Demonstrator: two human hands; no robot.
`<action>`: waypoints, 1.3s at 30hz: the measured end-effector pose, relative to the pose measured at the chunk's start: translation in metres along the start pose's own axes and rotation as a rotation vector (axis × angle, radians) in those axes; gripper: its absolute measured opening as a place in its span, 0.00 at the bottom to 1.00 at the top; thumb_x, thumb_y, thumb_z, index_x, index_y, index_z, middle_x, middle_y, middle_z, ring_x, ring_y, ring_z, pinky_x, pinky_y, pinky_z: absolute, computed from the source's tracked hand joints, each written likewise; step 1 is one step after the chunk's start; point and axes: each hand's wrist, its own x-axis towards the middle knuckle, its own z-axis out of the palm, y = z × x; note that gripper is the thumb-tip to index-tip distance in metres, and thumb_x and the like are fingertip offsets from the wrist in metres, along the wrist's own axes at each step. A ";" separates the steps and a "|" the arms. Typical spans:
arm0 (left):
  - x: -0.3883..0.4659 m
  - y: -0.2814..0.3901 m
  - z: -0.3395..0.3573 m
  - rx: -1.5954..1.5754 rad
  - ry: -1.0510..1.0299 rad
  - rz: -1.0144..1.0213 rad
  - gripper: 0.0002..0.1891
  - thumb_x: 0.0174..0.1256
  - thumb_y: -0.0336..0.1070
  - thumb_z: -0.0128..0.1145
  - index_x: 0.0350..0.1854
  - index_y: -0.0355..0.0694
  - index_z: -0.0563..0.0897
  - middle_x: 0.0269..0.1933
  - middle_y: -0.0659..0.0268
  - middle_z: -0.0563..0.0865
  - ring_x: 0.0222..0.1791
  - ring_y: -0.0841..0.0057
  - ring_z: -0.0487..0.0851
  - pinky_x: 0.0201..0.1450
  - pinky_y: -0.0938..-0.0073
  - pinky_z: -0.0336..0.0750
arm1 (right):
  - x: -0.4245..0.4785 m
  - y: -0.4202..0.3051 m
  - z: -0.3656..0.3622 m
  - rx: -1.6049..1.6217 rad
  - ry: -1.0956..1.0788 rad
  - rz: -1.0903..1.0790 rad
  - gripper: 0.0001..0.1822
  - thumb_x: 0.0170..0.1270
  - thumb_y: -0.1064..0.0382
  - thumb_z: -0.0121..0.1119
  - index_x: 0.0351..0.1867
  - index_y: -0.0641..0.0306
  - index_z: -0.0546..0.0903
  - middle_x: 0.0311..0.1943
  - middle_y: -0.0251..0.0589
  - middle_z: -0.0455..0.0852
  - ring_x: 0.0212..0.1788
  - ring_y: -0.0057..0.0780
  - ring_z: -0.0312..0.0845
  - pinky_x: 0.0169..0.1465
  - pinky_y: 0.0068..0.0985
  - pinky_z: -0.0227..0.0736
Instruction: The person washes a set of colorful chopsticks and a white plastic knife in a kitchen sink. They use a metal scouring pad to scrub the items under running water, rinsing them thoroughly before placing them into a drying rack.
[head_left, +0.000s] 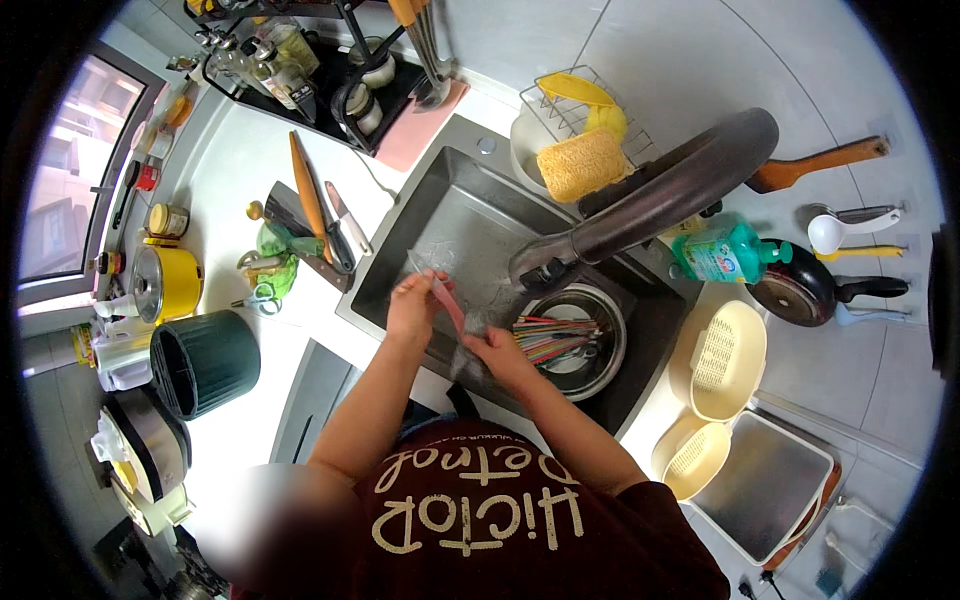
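Above the grey sink (465, 199), both of my hands hold a slim pink utensil (449, 306) with a pale pointed end, which looks like a knife. My left hand (411, 309) grips it near the pale end, fingers bent around it. My right hand (501, 352) pinches its lower end between thumb and fingers. A greyish blur beside the right hand looks like running water. Right of that hand, a round steel basin (621, 341) stands in the sink. Inside it lie many-coloured chopsticks (551, 337) and some metal cutlery over a white dish.
The dark faucet (645, 202) arches over the sink's right side. A loofah (581, 165) and green soap bottle (712, 255) stand behind. On the left counter lie a cleaver (289, 206), a small knife (347, 216), scissors (262, 300) and a dark green bin (214, 364). Cream baskets (739, 322) sit right.
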 end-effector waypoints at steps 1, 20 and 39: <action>0.007 0.007 -0.005 -0.002 0.055 0.041 0.10 0.67 0.38 0.53 0.33 0.37 0.81 0.30 0.65 0.82 0.31 0.75 0.80 0.35 0.73 0.75 | -0.009 -0.011 -0.003 -0.103 -0.025 0.077 0.14 0.63 0.57 0.56 0.36 0.70 0.77 0.25 0.33 0.77 0.26 0.19 0.69 0.30 0.24 0.66; 0.146 0.126 -0.049 1.498 0.674 0.744 0.23 0.51 0.33 0.59 0.51 0.32 0.72 0.48 0.45 0.75 0.55 0.49 0.72 0.55 0.60 0.70 | 0.007 0.053 -0.044 -0.275 0.237 0.049 0.13 0.65 0.61 0.54 0.43 0.70 0.76 0.33 0.36 0.80 0.35 0.21 0.71 0.42 0.23 0.68; 0.011 0.003 0.004 0.362 -0.056 -0.086 0.07 0.62 0.32 0.48 0.40 0.38 0.74 0.25 0.70 0.72 0.22 0.80 0.71 0.25 0.77 0.67 | 0.032 -0.045 -0.048 -0.515 0.249 -0.308 0.22 0.59 0.70 0.51 0.58 0.64 0.70 0.55 0.49 0.71 0.57 0.44 0.66 0.60 0.35 0.60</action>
